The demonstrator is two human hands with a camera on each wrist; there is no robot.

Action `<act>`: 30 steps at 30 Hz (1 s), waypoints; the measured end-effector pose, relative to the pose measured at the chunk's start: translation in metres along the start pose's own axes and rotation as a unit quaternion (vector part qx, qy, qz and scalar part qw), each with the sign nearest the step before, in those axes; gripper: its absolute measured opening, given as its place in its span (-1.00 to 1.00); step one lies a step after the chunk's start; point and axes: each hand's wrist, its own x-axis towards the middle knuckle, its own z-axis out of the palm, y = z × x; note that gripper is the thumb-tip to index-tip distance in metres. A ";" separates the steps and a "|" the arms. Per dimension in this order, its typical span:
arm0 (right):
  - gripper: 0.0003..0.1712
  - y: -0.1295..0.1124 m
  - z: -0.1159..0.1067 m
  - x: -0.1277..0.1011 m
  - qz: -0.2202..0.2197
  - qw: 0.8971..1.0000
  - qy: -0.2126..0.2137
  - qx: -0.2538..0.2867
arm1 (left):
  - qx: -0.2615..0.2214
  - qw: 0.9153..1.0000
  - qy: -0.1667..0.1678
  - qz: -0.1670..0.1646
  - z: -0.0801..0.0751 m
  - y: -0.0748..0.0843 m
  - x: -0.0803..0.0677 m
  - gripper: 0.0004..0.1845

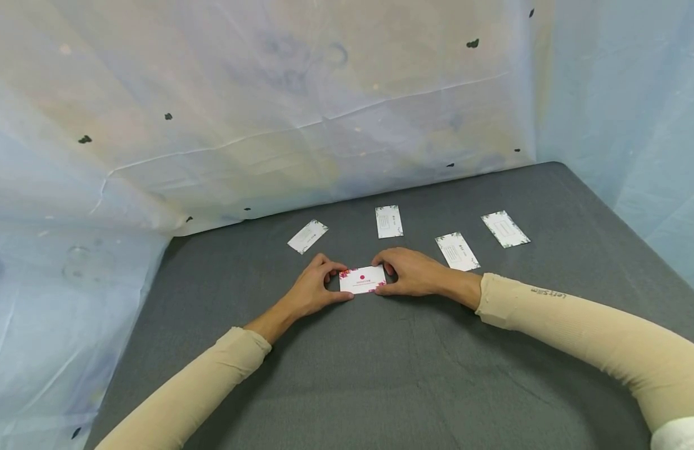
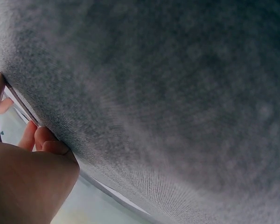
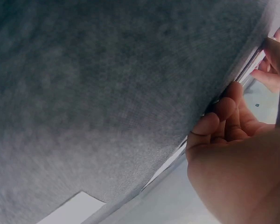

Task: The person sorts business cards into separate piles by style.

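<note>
— At six o'clock, nearest us, what are the hands doing?
— Left hand [image 1: 313, 289] and right hand [image 1: 410, 272] pinch the short ends of the pink card [image 1: 362, 279] with curled fingers [image 1: 331, 265], maybe to keep it flat on the gray desk [image 1: 381, 375].
— And farther, toward twelve?
— Four white cards lie apart in a row: at eleven [image 1: 307, 236], twelve [image 1: 389, 222], one [image 1: 457, 251] and two o'clock [image 1: 505, 229], likely so each shows.
</note>
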 end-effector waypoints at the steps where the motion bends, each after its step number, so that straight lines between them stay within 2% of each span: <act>1: -0.39 0.000 0.000 0.000 0.000 1.000 0.000 -0.001 | -0.001 1.000 0.000 0.000 0.000 0.000 0.000 -0.41; 30: -0.38 -0.002 -0.001 -0.001 0.009 1.000 -0.004 -0.006 | -0.002 1.000 -0.005 -0.002 -0.002 0.003 -0.001 -0.40</act>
